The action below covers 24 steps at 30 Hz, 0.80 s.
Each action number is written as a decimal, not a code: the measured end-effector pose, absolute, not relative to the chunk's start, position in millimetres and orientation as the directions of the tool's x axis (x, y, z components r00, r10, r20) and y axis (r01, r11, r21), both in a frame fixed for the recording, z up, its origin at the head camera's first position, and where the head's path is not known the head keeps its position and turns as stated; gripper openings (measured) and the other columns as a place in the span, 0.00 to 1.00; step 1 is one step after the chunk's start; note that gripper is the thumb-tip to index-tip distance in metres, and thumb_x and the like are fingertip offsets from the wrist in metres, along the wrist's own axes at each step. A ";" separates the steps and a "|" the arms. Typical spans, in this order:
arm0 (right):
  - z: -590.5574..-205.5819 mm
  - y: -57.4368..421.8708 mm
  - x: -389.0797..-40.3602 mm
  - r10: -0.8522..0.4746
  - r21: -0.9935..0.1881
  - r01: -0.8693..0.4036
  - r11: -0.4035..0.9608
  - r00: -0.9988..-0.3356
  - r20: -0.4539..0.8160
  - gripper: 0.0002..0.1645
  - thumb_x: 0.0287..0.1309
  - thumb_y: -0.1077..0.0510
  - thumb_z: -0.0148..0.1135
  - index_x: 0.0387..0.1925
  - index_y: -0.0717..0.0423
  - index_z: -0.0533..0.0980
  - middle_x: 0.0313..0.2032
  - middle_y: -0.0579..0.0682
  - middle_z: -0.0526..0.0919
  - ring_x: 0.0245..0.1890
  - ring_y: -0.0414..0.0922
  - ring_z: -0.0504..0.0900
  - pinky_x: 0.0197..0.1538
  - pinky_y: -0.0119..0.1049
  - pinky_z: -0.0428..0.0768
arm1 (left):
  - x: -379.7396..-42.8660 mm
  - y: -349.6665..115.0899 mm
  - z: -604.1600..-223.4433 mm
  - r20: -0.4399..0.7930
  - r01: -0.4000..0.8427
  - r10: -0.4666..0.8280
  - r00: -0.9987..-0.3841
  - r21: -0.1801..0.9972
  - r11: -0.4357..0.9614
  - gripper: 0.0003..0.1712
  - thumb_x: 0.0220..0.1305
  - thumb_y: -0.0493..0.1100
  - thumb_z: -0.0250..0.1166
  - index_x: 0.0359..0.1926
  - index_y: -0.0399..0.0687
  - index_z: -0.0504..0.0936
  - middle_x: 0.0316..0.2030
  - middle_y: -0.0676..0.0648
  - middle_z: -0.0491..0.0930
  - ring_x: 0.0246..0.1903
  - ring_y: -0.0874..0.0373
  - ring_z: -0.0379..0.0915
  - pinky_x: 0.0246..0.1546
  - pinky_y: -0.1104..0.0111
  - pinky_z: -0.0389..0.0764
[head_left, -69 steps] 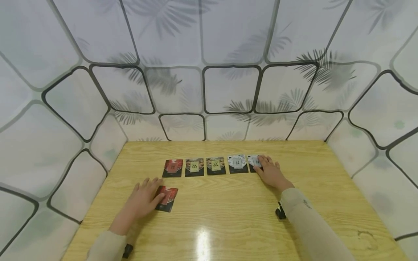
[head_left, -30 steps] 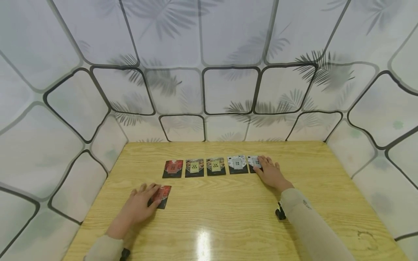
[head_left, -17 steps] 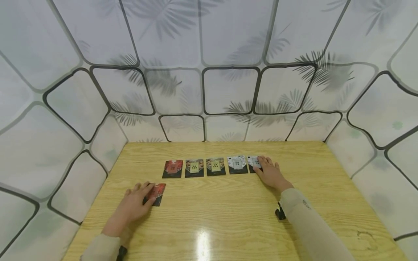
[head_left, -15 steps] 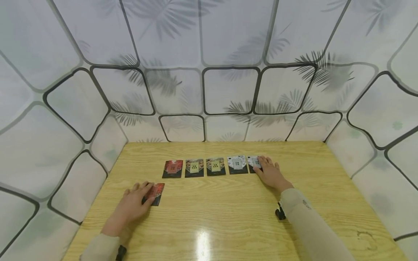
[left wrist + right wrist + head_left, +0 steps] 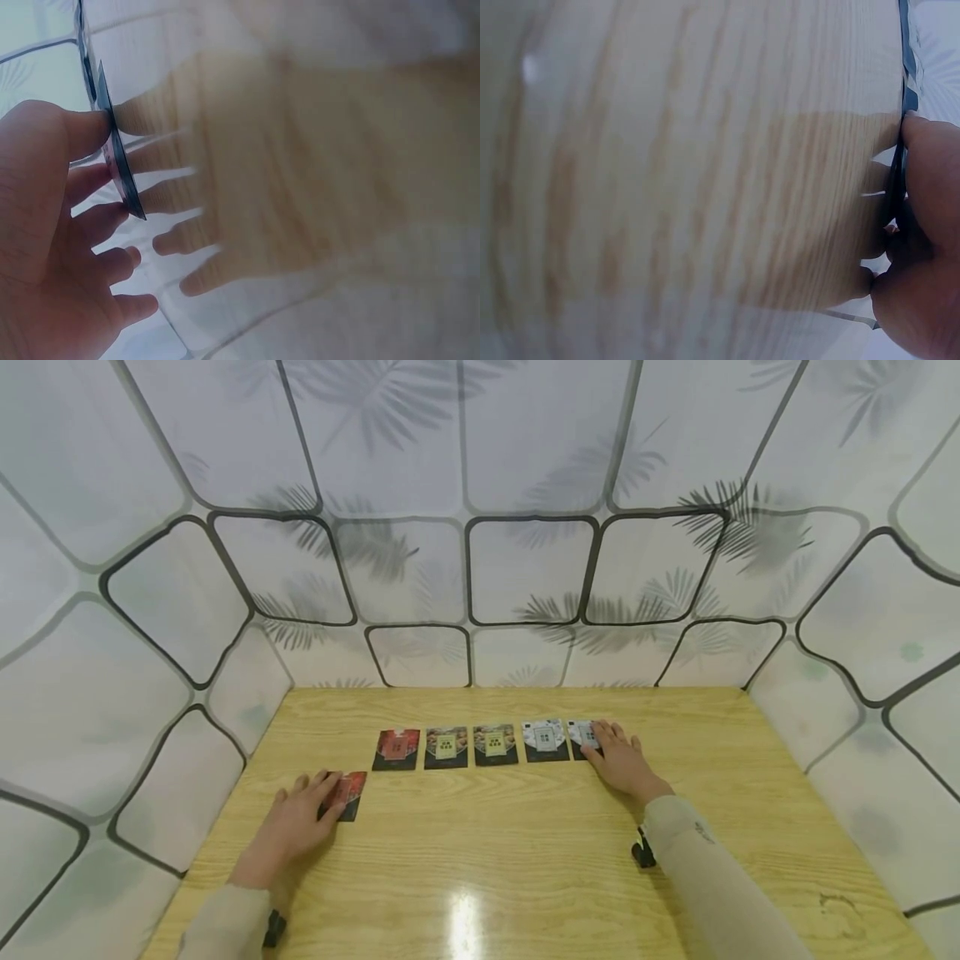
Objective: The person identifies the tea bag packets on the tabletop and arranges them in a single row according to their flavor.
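My left hand (image 5: pixel 296 820) rests on a small flat red-and-black packet (image 5: pixel 350 795) at the table's left, thumb and fingertips touching its top face. In the left wrist view those fingertips meet the dark thin packet (image 5: pixel 122 169) low at the table surface. At the row's right end, my right hand (image 5: pixel 625 768) lies over part of a white-and-black packet (image 5: pixel 582 737), hiding its right side. Further left in that row come another white packet (image 5: pixel 546 740), two yellow-labelled packets, one of them the nearer yellow-labelled packet (image 5: pixel 495 744), and a red packet (image 5: pixel 396 749).
Everything lies on a light wooden table (image 5: pixel 480 835) with a bright glare spot near its front. Patterned fabric walls (image 5: pixel 532 568) enclose the back and both sides. A dark curved mark (image 5: pixel 843 906) shows at the table's right front.
The left hand has slid left with the red packet under its fingers, lately also a little farther from me. The packet has turned slightly. The right hand and the row stay put.
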State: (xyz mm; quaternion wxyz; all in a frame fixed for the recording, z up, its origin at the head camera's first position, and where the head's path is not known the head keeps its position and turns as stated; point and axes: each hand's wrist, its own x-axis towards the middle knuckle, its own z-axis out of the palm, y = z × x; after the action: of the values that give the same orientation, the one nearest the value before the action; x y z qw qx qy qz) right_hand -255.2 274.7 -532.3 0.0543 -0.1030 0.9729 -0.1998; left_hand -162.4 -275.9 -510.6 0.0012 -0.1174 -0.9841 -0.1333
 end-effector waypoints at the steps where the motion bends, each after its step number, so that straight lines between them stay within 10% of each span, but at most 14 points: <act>1: -532.1 274.6 -255.1 -0.221 -0.402 -0.178 0.898 -0.973 -0.065 0.42 0.84 0.44 0.44 0.82 0.68 0.50 0.81 0.71 0.50 0.82 0.71 0.45 0.77 0.78 0.42 | -163.8 -276.2 -510.5 0.035 0.231 0.230 -0.973 0.260 0.938 0.33 0.77 0.50 0.62 0.75 0.37 0.71 0.72 0.26 0.70 0.70 0.17 0.61 0.63 0.21 0.62; 24: -530.5 274.4 -253.8 -0.224 -0.395 -0.182 0.901 -0.973 -0.063 0.42 0.84 0.45 0.45 0.82 0.68 0.50 0.81 0.71 0.49 0.82 0.71 0.45 0.77 0.78 0.42 | -184.2 -270.6 -508.7 0.005 0.179 0.181 -0.983 0.188 0.966 0.36 0.82 0.53 0.55 0.78 0.32 0.64 0.73 0.25 0.66 0.71 0.20 0.60 0.63 0.20 0.61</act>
State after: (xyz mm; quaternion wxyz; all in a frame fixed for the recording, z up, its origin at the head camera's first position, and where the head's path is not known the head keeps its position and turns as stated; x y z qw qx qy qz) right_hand -253.8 274.4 -530.5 0.0534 -0.1043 0.9734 -0.1971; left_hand -184.2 -270.6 -508.7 -0.0062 -0.0907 -0.9914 -0.0941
